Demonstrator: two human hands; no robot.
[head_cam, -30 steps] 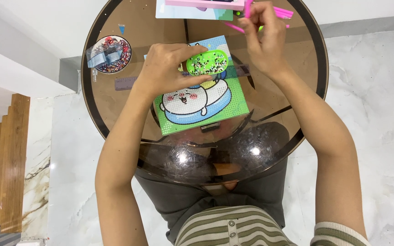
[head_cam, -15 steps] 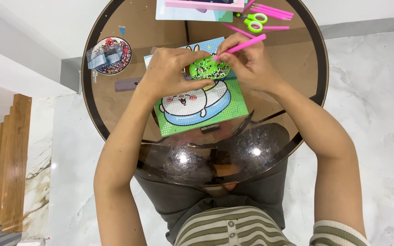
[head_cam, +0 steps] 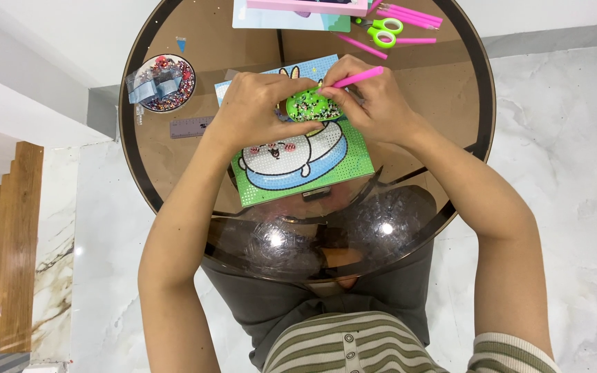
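A diamond-painting canvas [head_cam: 316,169] with a white cartoon animal in a blue bowl on green lies on the round glass table [head_cam: 450,103]. My left hand [head_cam: 257,114] holds a small green tray of beads [head_cam: 309,107] over the canvas's upper part. Gripped in my right hand [head_cam: 374,103] is a pink applicator pen [head_cam: 357,77], whose tip touches the beads in the tray.
A round dish of mixed beads [head_cam: 164,83] with a clear bag sits at the table's left. A small ruler [head_cam: 189,127] lies below it. Green-handled scissors [head_cam: 385,31], more pink pens [head_cam: 409,14] and a pink-edged box [head_cam: 305,7] lie at the far edge. Marble floor surrounds the table.
My right hand came down from the pens at the far edge with a pink pen and brought its tip to the green tray. My left hand kept the tray over the canvas.
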